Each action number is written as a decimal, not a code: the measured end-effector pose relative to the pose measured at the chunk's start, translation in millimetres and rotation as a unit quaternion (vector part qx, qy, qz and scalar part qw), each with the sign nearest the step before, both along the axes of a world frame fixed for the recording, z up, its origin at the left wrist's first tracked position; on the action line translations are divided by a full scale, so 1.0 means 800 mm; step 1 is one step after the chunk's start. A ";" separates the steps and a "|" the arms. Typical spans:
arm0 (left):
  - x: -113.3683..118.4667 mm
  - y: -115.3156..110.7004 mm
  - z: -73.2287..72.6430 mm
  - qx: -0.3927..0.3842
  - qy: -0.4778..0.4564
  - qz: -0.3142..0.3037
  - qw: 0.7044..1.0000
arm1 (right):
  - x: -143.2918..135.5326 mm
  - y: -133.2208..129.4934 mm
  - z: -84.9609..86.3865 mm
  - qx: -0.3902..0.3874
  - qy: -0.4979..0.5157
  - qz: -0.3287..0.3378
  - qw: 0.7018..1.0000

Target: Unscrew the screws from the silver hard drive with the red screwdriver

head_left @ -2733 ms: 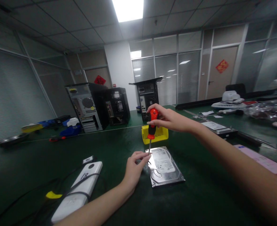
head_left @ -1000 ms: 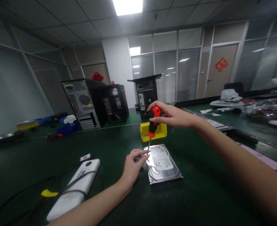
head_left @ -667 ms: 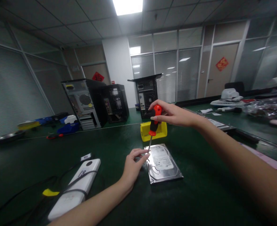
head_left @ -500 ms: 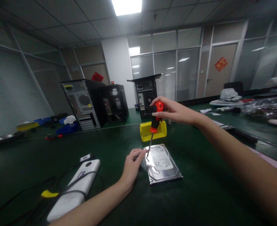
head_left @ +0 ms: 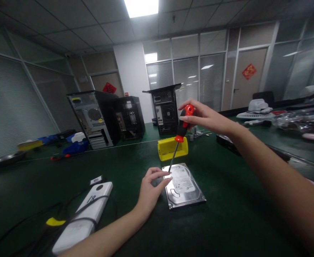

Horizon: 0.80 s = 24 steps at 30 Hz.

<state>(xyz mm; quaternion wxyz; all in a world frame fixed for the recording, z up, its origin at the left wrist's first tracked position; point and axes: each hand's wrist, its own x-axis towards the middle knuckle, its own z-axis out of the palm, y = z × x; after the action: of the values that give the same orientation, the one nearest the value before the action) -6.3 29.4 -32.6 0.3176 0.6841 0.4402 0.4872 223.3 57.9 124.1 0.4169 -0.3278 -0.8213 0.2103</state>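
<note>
In the head view a silver hard drive (head_left: 183,184) with a white label lies flat on the green table. My right hand (head_left: 196,116) is closed around the red and black handle of a screwdriver (head_left: 183,123), which slants down to the left. The screwdriver's tip ends at the drive's left side, by the fingertips of my left hand (head_left: 153,185). The thumb and forefinger of that hand are held slightly apart over the drive's left edge. Whether anything small sits between them or on the tip, I cannot tell.
A yellow tray (head_left: 173,150) stands just behind the drive. A white power strip (head_left: 84,217) with black cable lies at the left. Computer cases (head_left: 92,117) stand at the back. Another red and black tool (head_left: 60,157) and a blue bin (head_left: 76,146) are farther left.
My right hand has moved the screwdriver up and to the right, its tip rising a little. My left thumb and forefinger have parted and reached farther over the drive, towards the tip.
</note>
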 end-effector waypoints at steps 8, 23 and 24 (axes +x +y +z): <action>0.002 -0.003 0.003 -0.007 0.011 0.013 1.000 | -0.002 -0.002 -0.001 -0.006 -0.008 0.001 1.000; 0.000 0.001 -0.002 -0.013 -0.002 0.021 1.000 | -0.002 0.000 -0.002 -0.007 -0.016 0.012 1.000; 0.000 0.001 -0.001 -0.014 -0.002 0.020 1.000 | -0.003 -0.001 -0.001 -0.008 -0.017 0.013 1.000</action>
<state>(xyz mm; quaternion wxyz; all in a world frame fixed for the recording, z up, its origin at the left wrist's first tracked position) -6.0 30.0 -33.6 0.3182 0.6695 0.4604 0.4884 221.2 57.4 123.1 0.3974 -0.3242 -0.8308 0.2160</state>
